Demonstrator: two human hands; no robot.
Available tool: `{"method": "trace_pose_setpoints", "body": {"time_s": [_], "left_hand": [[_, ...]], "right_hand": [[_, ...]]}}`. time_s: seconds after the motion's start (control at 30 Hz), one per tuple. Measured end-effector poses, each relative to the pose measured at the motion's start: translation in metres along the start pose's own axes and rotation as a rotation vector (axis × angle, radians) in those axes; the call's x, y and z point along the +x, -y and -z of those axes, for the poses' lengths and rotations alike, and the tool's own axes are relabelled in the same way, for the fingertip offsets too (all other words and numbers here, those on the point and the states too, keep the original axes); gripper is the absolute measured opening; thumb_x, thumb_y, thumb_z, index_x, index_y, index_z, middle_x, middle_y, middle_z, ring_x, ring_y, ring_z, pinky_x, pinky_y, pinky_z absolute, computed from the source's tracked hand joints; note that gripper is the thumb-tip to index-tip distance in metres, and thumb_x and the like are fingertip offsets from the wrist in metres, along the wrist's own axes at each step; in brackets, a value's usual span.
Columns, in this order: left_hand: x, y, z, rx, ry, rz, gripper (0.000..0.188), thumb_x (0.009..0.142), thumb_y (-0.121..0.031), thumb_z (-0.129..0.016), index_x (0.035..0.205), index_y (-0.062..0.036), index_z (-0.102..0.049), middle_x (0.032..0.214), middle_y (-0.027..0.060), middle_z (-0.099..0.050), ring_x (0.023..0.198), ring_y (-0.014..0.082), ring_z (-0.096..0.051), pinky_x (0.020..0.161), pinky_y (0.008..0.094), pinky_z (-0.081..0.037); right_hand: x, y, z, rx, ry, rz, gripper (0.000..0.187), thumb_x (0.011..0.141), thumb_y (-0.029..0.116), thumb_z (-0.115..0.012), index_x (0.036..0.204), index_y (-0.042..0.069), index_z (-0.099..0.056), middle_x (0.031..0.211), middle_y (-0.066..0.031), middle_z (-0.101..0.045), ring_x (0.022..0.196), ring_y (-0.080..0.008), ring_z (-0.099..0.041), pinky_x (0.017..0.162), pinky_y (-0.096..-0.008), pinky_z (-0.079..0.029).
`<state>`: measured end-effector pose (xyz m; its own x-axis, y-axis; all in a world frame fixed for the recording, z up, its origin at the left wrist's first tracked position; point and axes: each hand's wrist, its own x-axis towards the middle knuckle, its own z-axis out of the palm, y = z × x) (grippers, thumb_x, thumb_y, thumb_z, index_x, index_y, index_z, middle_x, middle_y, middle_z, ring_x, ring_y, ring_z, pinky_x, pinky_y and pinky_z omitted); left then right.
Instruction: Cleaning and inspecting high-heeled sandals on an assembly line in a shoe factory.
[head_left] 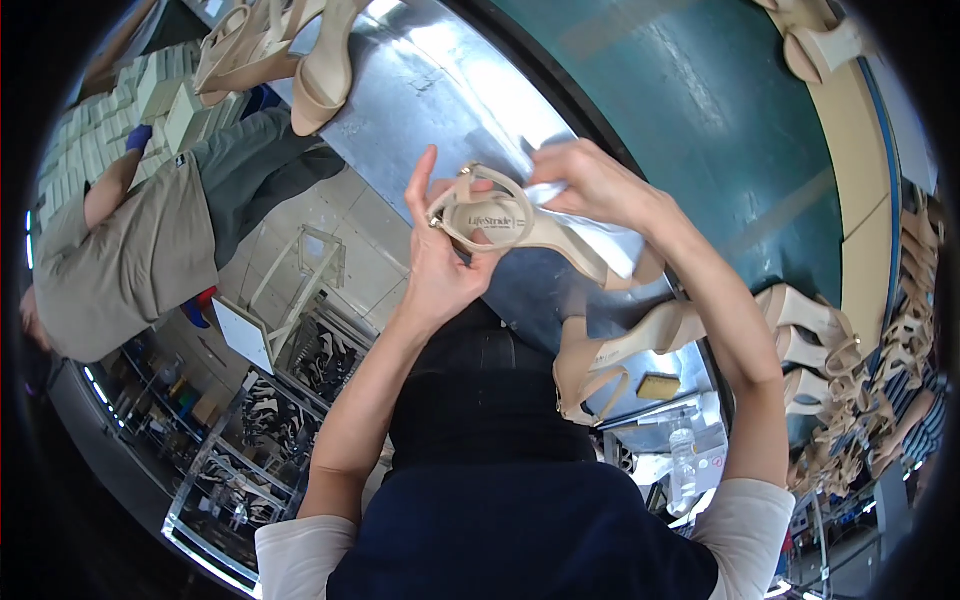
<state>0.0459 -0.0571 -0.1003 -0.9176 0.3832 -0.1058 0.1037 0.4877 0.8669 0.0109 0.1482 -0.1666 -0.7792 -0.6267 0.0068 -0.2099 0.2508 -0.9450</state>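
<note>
A beige ankle-strap sandal (550, 232) is held over the metal bench, its insole facing up. My left hand (442, 272) is closed around its heel end, with the forefinger sticking up beside the buckle strap. Between the fingers of my right hand (597, 182) is a thin white sheet (612, 245), paper or cloth; I cannot tell which. That sheet lies along the sandal's front part and covers some of it. Closer to my body, a second beige sandal (632, 343) rests at the bench's edge, beside a yellowish sponge-like block (658, 386).
Several beige sandals (325, 85) stand on the bench (410, 110) at the far left. Beyond it runs a green conveyor belt (700, 100), with more sandals (805, 330) along the right. A clear bottle (683, 450) stands at lower right. On the left, a co-worker (150, 260) is near stacked pale boxes (120, 130).
</note>
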Motion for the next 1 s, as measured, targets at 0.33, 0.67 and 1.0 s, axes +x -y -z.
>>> {"method": "trace_pose_setpoints", "body": {"time_s": [0.33, 0.67, 1.0], "left_hand": [[-0.007, 0.031, -0.032, -0.293, -0.092, -0.019, 0.067, 0.076, 0.0, -0.063, 0.133, -0.0024, -0.029, 0.113, 0.013, -0.054, 0.105, 0.0213, -0.054, 0.093, 0.0319, -0.044], [0.118, 0.083, 0.036, -0.729, -0.16, 0.018, 0.035, 0.089, -0.027, -0.046, 0.11, -0.0011, -0.056, 0.113, 0.0143, -0.058, 0.101, 0.0267, -0.058, 0.086, 0.0386, -0.049], [0.096, -0.098, 0.032, -0.599, 0.772, -0.206, 0.045, 0.075, -0.034, -0.057, 0.1, 0.0026, -0.049, 0.085, 0.0191, -0.059, 0.075, 0.0247, -0.06, 0.068, 0.0328, -0.051]], "right_hand": [[-0.127, 0.086, 0.003, -0.35, -0.729, -0.394, 0.028, 0.068, -0.001, -0.061, 0.096, 0.002, -0.063, 0.077, -0.0117, -0.057, 0.071, -0.0284, -0.06, 0.062, -0.0348, -0.049], [-0.32, 0.223, -0.23, 0.151, -2.841, -0.883, 0.036, 0.085, -0.005, -0.034, 0.117, 0.007, -0.045, 0.076, -0.0052, -0.054, 0.055, -0.01, -0.051, 0.045, -0.0227, -0.04], [-0.316, 0.163, -0.294, 0.209, -2.394, -0.942, 0.04, 0.089, 0.002, -0.042, 0.129, 0.004, -0.046, 0.097, -0.0119, -0.064, 0.065, -0.0113, -0.058, 0.058, -0.0255, -0.047]]}}
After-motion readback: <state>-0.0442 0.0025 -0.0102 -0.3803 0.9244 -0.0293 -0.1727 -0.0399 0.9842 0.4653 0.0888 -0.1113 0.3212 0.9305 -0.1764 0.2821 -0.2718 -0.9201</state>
